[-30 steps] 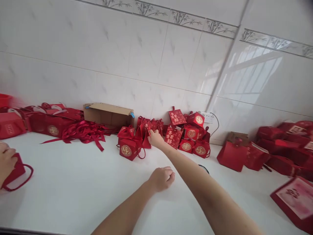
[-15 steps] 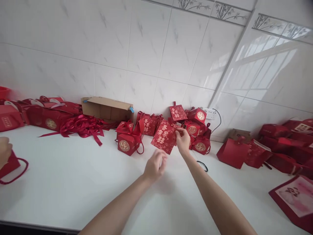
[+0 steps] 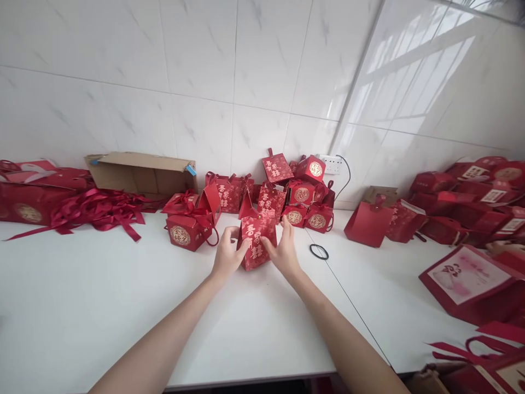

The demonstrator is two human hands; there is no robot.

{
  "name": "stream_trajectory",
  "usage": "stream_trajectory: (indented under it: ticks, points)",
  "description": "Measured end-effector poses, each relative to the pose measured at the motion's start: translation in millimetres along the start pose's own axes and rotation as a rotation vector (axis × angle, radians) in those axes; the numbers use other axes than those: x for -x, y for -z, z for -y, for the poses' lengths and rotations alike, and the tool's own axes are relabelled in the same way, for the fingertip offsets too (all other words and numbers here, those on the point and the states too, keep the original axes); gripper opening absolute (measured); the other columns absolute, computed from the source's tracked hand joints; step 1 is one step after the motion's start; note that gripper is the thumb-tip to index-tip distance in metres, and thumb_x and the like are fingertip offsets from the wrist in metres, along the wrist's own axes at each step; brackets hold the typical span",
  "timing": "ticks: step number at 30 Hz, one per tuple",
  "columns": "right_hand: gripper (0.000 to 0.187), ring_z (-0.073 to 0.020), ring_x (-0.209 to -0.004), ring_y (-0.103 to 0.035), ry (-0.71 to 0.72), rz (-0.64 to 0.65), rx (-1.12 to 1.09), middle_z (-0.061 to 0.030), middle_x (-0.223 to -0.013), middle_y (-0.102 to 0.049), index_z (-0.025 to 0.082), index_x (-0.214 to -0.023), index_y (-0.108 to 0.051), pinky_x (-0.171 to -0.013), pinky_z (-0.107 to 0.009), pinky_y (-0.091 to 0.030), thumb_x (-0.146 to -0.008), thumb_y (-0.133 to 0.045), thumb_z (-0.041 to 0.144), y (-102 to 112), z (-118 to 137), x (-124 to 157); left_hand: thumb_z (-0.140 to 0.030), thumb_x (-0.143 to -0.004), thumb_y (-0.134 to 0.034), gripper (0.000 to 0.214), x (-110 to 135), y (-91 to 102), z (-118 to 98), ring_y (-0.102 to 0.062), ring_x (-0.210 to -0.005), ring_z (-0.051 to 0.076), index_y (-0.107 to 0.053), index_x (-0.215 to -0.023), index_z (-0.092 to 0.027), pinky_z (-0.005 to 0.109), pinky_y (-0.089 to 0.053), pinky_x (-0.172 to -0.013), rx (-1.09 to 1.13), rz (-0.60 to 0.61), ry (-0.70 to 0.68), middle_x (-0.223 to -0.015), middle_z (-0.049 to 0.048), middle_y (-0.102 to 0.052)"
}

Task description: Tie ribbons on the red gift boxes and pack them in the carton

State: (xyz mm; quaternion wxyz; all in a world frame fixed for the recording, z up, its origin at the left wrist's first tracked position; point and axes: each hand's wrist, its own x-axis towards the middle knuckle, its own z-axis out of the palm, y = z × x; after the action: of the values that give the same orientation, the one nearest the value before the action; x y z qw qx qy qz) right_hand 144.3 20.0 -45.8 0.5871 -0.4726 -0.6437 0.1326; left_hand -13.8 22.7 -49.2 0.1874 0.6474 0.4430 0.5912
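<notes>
A small red gift box (image 3: pixel 258 232) with light lettering stands upright on the white table (image 3: pixel 229 334) in front of me. My left hand (image 3: pixel 229 253) grips its left side, the thumb lying on the front panel. From the right, my right hand (image 3: pixel 286 250) holds the other side, thumb also on the front and fingers partly behind. The fingers' far ends are hidden by the box or hard to see. To the left sits a red box with a ribbon bow (image 3: pixel 189 229). Just behind my hands is a cluster of similar small boxes (image 3: pixel 301 191).
Dark red ribbons (image 3: pixel 100 210) lie heaped beside an open cardboard box (image 3: pixel 141 164). A black ring (image 3: pixel 319 251) rests right of my hands. Red boxes (image 3: pixel 455 219) are piled at the right, near part of another person's hand (image 3: pixel 502 247). A socket strip (image 3: pixel 333 164) is by the wall.
The lettered box has come down and nearer, and now stands upright. My left hand has joined my right hand on it. The view has shifted to the right.
</notes>
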Motion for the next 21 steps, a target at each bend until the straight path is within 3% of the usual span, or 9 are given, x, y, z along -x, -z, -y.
stream_trajectory:
  ticks: [2, 3, 6, 7, 9, 11, 13, 17, 21]
  points:
    - [0.072, -0.0278, -0.132, -0.032, 0.043, 0.055, -0.031, -0.0187, -0.140, -0.032, 0.015, -0.132, -0.031, -0.106, -0.046, -0.034, -0.074, -0.060, 0.046, -3.1, 8.4, 6.1, -0.035, -0.076, -0.060, 0.025, 5.1, -0.2, -3.0, -0.058, -0.084, 0.018, -0.049, -0.092, -0.019, 0.033, -0.049, -0.077, -0.059, 0.028, -0.092, -0.090, 0.0048, -0.059]
    - [0.069, -0.0269, -0.129, -0.037, 0.044, 0.083, -0.076, -0.0176, -0.138, -0.036, 0.016, -0.131, -0.032, -0.103, -0.044, -0.037, -0.074, -0.059, 0.045, -4.0, 12.8, 7.9, -0.035, -0.078, -0.058, 0.024, 8.4, -0.3, -5.1, -0.058, -0.083, 0.017, -0.050, -0.094, -0.019, 0.032, -0.049, -0.076, -0.071, 0.095, -0.160, -0.090, 0.0050, -0.058]
    - [0.036, -0.0215, -0.097, -0.057, -0.051, 0.061, -0.190, -0.0088, -0.106, -0.058, 0.019, -0.107, -0.049, -0.085, -0.037, -0.048, -0.079, -0.052, 0.043, -1.8, 22.7, 6.8, -0.030, -0.084, -0.050, 0.021, 16.2, 0.0, -12.3, -0.058, -0.093, 0.019, -0.055, -0.102, -0.020, 0.034, -0.049, -0.084, -0.101, 0.312, -0.412, -0.098, 0.0068, -0.058]
    - [0.026, -0.0194, -0.084, -0.057, -0.101, 0.034, -0.205, -0.0049, -0.090, -0.060, 0.020, -0.093, -0.052, -0.078, -0.035, -0.049, -0.080, -0.050, 0.043, 0.4, 24.3, 4.8, -0.027, -0.084, -0.048, 0.022, 16.9, 0.4, -14.3, -0.057, -0.098, 0.020, -0.056, -0.104, -0.021, 0.035, -0.048, -0.089, -0.127, 0.306, -0.473, -0.101, 0.0076, -0.058]
    - [0.023, -0.0166, -0.069, -0.053, -0.178, 0.002, -0.241, -0.0001, -0.071, -0.056, 0.021, -0.075, -0.050, -0.068, -0.031, -0.048, -0.080, -0.048, 0.043, 5.9, 25.7, 0.4, -0.024, -0.084, -0.048, 0.023, 14.8, 2.1, -17.0, -0.054, -0.105, 0.022, -0.058, -0.104, -0.021, 0.039, -0.044, -0.096, -0.183, 0.152, -0.512, -0.105, 0.0087, -0.057]
    - [0.022, -0.0157, -0.067, -0.052, -0.199, 0.008, -0.313, 0.0010, -0.070, -0.056, 0.021, -0.072, -0.049, -0.065, -0.029, -0.046, -0.077, -0.051, 0.043, 10.8, 26.2, -2.7, -0.023, -0.083, -0.050, 0.021, 9.0, 4.7, -17.8, -0.052, -0.108, 0.023, -0.057, -0.102, -0.021, 0.042, -0.041, -0.099, -0.192, -0.029, -0.457, -0.107, 0.0091, -0.056]
    - [0.019, -0.0155, -0.070, -0.053, -0.184, 0.045, -0.391, 0.0010, -0.074, -0.057, 0.021, -0.075, -0.051, -0.066, -0.028, -0.046, -0.075, -0.054, 0.040, 14.0, 27.8, -3.4, -0.026, -0.082, -0.053, 0.023, 2.6, 7.4, -18.0, -0.052, -0.110, 0.023, -0.054, -0.104, -0.021, 0.041, -0.042, -0.098, -0.122, -0.097, -0.337, -0.109, 0.0088, -0.056]
    - [0.020, -0.0149, -0.067, -0.053, -0.175, 0.122, -0.454, 0.0016, -0.073, -0.057, 0.021, -0.074, -0.052, -0.063, -0.027, -0.045, -0.073, -0.058, 0.040, 16.3, 35.1, -1.2, -0.036, -0.080, -0.056, 0.033, -2.8, 9.9, -22.3, -0.061, -0.090, 0.018, -0.050, -0.108, -0.020, 0.031, -0.051, -0.078, 0.169, 0.020, -0.029, -0.102, 0.0064, -0.061]
    - [0.019, -0.0154, -0.068, -0.056, -0.151, 0.077, -0.399, 0.0012, -0.072, -0.060, 0.022, -0.072, -0.057, -0.066, -0.028, -0.047, -0.076, -0.058, 0.040, 20.5, 42.2, -1.5, -0.036, -0.077, -0.058, 0.024, 1.5, 11.2, -32.3, -0.060, -0.071, 0.014, -0.051, -0.092, -0.019, 0.026, -0.049, -0.066, 0.227, 0.088, 0.006, -0.078, 0.0009, -0.061]
